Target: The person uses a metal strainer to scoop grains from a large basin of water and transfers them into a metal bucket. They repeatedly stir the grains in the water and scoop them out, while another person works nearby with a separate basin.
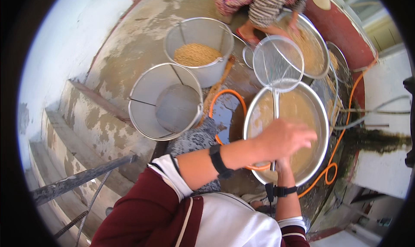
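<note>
Strainer [278,61] extends beyond the left hand [286,138]

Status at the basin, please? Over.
Left hand: above basin, looks open. Right hand: partly hidden behind left, grip unclear. Strainer: overlaps basin's far rim.

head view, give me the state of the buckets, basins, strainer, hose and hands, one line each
Strainer: see-through mesh, nothing seen in it
Near basin: holding cloudy tan liquid
Near bucket: open on top, nothing seen inside
Far bucket: partly filled with grain
Far basin: holding grain
Orange hose: bent into loops
Left hand: over strainer handle, grip unclear
Right hand: partly hidden, grip unclear
</note>
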